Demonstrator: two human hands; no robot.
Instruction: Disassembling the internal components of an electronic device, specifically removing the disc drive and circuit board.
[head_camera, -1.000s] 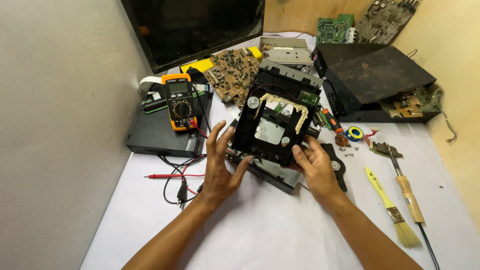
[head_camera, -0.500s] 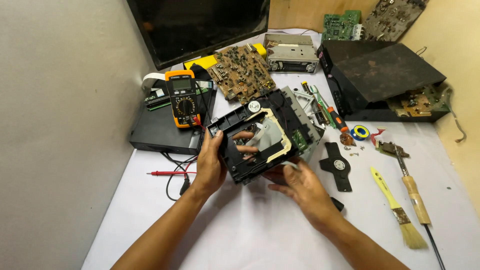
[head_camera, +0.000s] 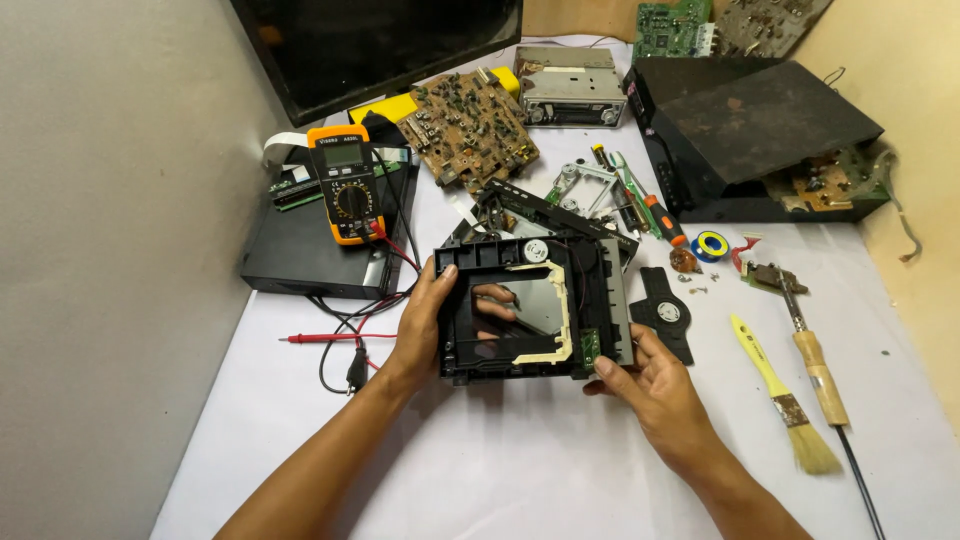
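Note:
I hold a black plastic disc-drive frame (head_camera: 600, 290) with a cream inner bracket (head_camera: 557, 320) over the white table (head_camera: 480, 470). My left hand (head_camera: 425, 325) grips its left edge, with fingers showing through the frame's opening. My right hand (head_camera: 655, 390) holds the lower right corner, by a small green circuit board (head_camera: 587, 345). The frame is roughly level, its open side up.
An orange multimeter (head_camera: 345, 185) lies on a black box (head_camera: 300, 255) at the left, with red probes (head_camera: 320, 338). A brown circuit board (head_camera: 470, 125), a metal drive (head_camera: 570, 85) and a black case (head_camera: 760, 130) sit behind. A black clamp plate (head_camera: 665, 312), screwdrivers (head_camera: 650, 205), a soldering iron (head_camera: 815, 365) and a yellow brush (head_camera: 780, 395) lie to the right.
The frame has been turned over and lowered toward me, from tilted to roughly level. My left hand shifted to its left edge and my right hand to its lower right corner.

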